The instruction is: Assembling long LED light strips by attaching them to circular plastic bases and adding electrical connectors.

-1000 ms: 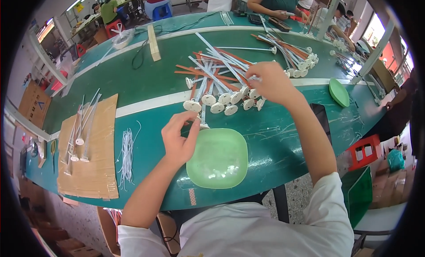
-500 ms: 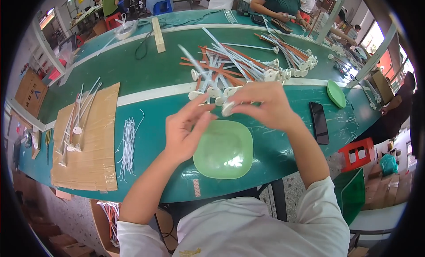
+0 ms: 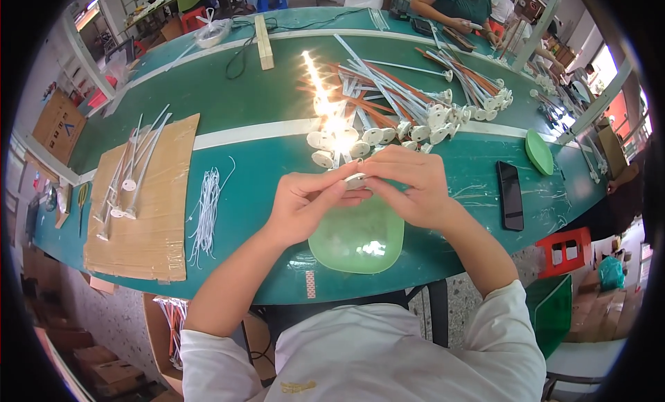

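My left hand (image 3: 299,206) and my right hand (image 3: 414,188) meet over the far rim of a light green dish (image 3: 357,246). Between their fingertips they pinch a small white round disc (image 3: 356,181). A narrow strip (image 3: 317,82) shines very brightly just beyond the fingers, leaning away to the left; glare hides where its lower end joins. Behind my hands lies a pile of similar white discs (image 3: 373,136) on long white and orange strips (image 3: 388,80).
On the left, several stripped pieces lie on cardboard (image 3: 163,215), beside a bundle of white cords (image 3: 205,218). A black phone (image 3: 510,195) and another green dish (image 3: 538,152) are on the right. A wooden bar (image 3: 263,41) lies farther back. A co-worker (image 3: 454,5) sits across the table.
My hands have come together, both now pinching the disc that my right hand held. The strip beyond them has turned from pale to brightly shining. The view has shifted slightly.
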Demonstrator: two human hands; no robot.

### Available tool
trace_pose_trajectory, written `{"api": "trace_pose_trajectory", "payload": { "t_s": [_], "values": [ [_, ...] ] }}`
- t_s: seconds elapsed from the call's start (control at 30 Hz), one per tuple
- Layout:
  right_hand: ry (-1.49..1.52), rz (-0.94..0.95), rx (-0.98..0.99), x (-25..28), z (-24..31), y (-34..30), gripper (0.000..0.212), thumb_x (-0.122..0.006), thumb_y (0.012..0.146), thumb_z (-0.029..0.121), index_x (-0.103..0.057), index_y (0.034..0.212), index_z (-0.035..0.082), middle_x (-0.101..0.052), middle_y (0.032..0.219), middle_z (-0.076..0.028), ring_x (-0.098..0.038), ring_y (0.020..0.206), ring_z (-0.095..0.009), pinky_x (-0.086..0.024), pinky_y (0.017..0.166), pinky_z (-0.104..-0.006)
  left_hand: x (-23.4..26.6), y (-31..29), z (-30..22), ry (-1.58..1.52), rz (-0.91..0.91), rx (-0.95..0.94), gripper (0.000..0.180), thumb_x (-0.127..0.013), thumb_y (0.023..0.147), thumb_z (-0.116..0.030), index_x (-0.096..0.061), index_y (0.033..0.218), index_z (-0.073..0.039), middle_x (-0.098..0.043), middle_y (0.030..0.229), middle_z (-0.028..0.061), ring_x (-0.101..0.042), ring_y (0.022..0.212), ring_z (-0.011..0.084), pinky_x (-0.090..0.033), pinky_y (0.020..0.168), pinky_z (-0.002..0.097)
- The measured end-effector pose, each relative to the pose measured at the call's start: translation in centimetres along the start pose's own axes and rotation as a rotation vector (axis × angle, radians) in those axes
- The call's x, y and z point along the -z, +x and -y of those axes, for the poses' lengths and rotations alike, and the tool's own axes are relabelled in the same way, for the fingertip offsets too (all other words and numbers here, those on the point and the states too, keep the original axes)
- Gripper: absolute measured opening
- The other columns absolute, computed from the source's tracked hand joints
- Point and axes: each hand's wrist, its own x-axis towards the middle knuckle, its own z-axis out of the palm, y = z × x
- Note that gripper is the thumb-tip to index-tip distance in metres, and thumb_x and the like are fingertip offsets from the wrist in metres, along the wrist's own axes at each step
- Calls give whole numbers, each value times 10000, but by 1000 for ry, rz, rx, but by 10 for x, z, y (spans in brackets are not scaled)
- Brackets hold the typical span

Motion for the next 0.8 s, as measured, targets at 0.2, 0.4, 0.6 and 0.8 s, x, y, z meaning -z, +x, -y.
{"api": "trace_pose_trajectory", "payload": {
  "t_s": [0.2,0.4,0.6,0.8],
  "values": [
    [48,-19,-63,-9,-3,-6,219,-710,743,-59,-700,958,-22,-704,850,-121,-670,746,-259,-527,675,-306,17,5,7,289,109,-126,405,-544,947,19,-521,1351,-5,-643,1230,169,-673,1018,200,-538,914,313],
    [-8,9,-49,-15,4,-15,280,-701,744,-77,-690,1018,-18,-705,896,-127,-676,765,-262,-533,676,-312,5,7,-7,485,80,-38,524,-613,887,-21,-478,1393,-4,-701,1066,151,-697,919,163,-535,787,295],
    [127,186,-260,-22,19,-23,326,-755,725,23,-667,1039,16,-676,993,-126,-677,777,-295,-545,671,-330,18,5,8,611,-104,-158,215,-516,951,-14,-614,1140,16,-689,920,126,-673,866,179,-518,774,297],
    [45,807,-238,-20,26,-22,300,-778,659,77,-654,927,25,-653,897,-135,-645,813,-333,-515,740,-388,13,5,22,751,-54,-241,144,-602,913,-146,-647,1026,-68,-689,874,113,-698,783,268,-531,698,350]
  ]
}}
